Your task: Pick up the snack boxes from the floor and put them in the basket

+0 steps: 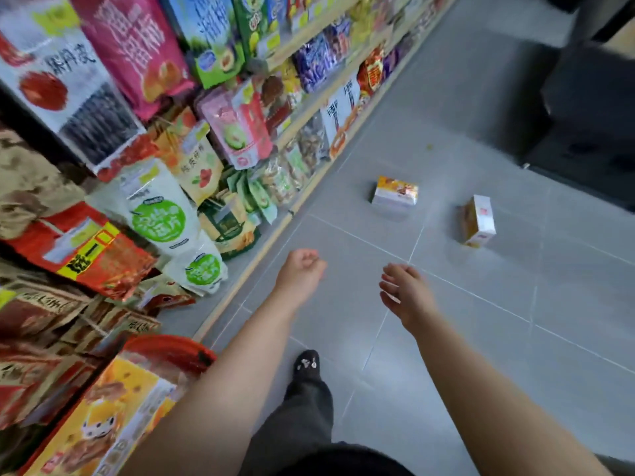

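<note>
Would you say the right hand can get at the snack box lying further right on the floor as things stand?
Probably yes: the right hand is open and empty, and only bare floor tiles lie between it and that snack box, though it must stretch further forward.

1. Bare left hand and bare right hand; both forearms uncovered, no sleeves showing;
2. loose dark grey trouser leg;
3. black shoe with small pale decorations on its toe.
</note>
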